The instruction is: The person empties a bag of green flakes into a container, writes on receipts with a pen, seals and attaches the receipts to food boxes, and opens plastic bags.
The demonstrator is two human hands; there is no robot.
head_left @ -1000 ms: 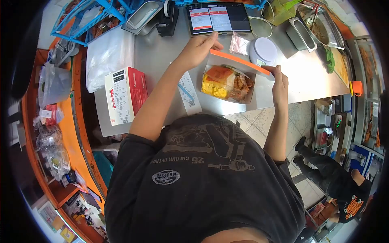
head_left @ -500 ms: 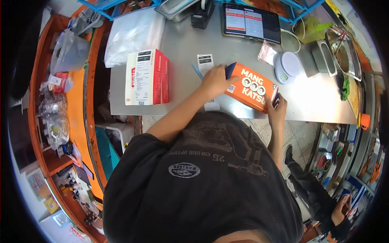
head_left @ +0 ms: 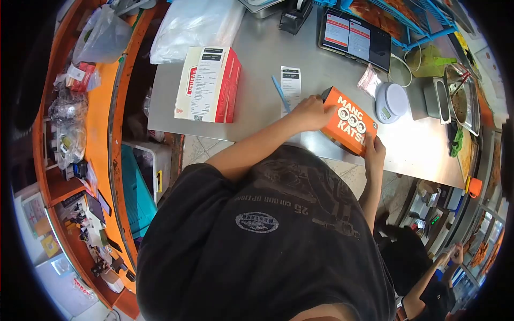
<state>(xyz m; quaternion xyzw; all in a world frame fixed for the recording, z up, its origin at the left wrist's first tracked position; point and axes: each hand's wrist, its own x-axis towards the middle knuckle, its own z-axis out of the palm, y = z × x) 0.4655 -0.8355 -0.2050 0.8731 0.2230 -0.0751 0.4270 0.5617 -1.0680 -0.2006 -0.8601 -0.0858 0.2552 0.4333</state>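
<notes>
An orange cardboard box printed "MANG KATSU" is held at a slant near the table's front edge. My left hand grips its left end, fingers over the top edge. At the right end, my right hand clasps the box with the thumb on the printed face. Left of the box lie a long printed receipt and a blue pen. A red and white box with a receipt on its face stands farther left.
Behind are plastic bags, a tape dispenser and a tablet. A white scale and metal pans stand to the right. Another person is at lower right, near shelves.
The view has shifted, and the table appears turned clockwise. Both hands still hold the orange box, now tilted more steeply. The other person at lower right has changed posture.
</notes>
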